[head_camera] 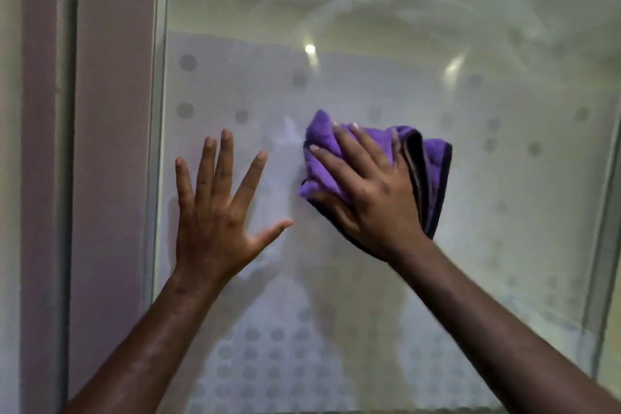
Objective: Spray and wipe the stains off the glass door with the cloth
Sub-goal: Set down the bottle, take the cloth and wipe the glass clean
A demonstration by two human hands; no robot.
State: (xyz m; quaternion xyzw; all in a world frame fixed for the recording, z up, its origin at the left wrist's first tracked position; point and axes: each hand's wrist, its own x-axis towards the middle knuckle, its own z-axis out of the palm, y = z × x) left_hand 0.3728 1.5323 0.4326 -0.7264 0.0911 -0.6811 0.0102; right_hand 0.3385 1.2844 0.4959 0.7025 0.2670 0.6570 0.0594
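Head view, single entry.

Glass door (386,84): frosted dot pattern, hazy arcs of smear across the upper pane; pale frame at left.

Left hand (218,212): bare, fingers (225,158) spread wide and flat on the pane near the frame, holding nothing; judged to steady the door against the wiping pressure.

Right hand (366,191): palm pressing the cloth (322,158) to the glass, fingers splayed over it.

Cloth: purple, bunched, between palm and pane, just right of the left hand; folds stick out past the fingertips at upper left and behind the hand's right edge.

Spray bottle: not in view.
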